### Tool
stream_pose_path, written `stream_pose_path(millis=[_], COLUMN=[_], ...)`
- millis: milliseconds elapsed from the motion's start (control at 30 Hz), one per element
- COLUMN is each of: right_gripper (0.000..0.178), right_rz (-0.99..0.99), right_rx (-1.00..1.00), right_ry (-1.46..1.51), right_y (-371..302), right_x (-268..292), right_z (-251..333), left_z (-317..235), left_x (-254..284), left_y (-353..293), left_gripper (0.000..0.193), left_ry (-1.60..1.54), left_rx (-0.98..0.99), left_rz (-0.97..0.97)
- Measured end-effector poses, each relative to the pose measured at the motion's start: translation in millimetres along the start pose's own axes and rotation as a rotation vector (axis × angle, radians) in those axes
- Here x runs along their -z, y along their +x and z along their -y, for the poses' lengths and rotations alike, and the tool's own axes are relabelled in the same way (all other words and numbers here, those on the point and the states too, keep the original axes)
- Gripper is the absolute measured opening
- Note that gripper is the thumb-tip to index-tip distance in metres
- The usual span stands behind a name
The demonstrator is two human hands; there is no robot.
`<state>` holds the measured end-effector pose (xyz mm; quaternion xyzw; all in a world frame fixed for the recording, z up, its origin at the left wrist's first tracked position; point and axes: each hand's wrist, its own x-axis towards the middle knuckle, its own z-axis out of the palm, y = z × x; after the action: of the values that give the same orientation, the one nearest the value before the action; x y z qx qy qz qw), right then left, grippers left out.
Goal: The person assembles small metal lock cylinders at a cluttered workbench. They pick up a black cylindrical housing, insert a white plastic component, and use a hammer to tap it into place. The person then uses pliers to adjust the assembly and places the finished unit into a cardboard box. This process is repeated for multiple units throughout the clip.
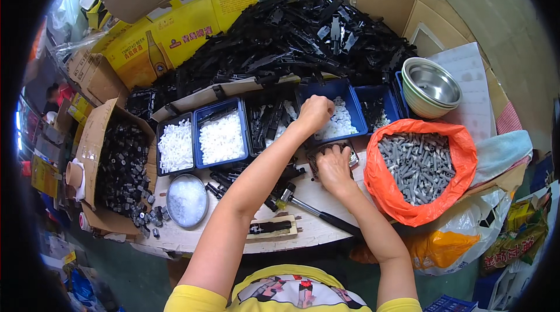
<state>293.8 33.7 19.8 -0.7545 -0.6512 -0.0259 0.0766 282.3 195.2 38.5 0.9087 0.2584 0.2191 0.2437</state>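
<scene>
My left hand (315,115) is over the near left part of a blue tray (357,112) of small white plastic parts (341,121). Its fingers are curled together, and whatever they hold is hidden. Just nearer to me, my right hand (335,169) reaches down into a small dark container (354,157), its fingers bent and bunched at the tips. What those fingertips grip, if anything, cannot be made out. A hammer (318,211) with a black handle lies below the right hand. Left of it is a pale wooden jig (272,227) holding a long black part.
Behind the trays rises a large heap of black plastic parts (274,38). An orange bag (373,181) of grey pieces and stacked bowls (429,93) stand right. White-filled trays (220,137), a round dish (187,200) and a cardboard box (93,154) of black pieces are left.
</scene>
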Motion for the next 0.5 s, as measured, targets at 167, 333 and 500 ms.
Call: stream_pose_path(millis=[167, 333, 500], right_gripper=[0.015, 0.016, 0.012], right_rz=[-0.029, 0.086, -0.153], right_rx=[-0.049, -0.01, 0.051], right_ry=[0.037, 0.022, 0.199], right_y=[-2.2, -0.3, -5.8], right_x=[-1.3, 8.0, 6.3], right_z=[2.7, 2.8, -2.2], left_z=[-5.9, -25.8, -23.5], left_x=[22.2, 66.0, 80.6], left_y=[-17.8, -80.9, -172.4], left_gripper=[0.012, 0.016, 0.019], left_ry=[-0.386, -1.189, -1.495], left_rx=[0.04, 0.345, 0.417], left_rz=[-0.185, -0.122, -0.076])
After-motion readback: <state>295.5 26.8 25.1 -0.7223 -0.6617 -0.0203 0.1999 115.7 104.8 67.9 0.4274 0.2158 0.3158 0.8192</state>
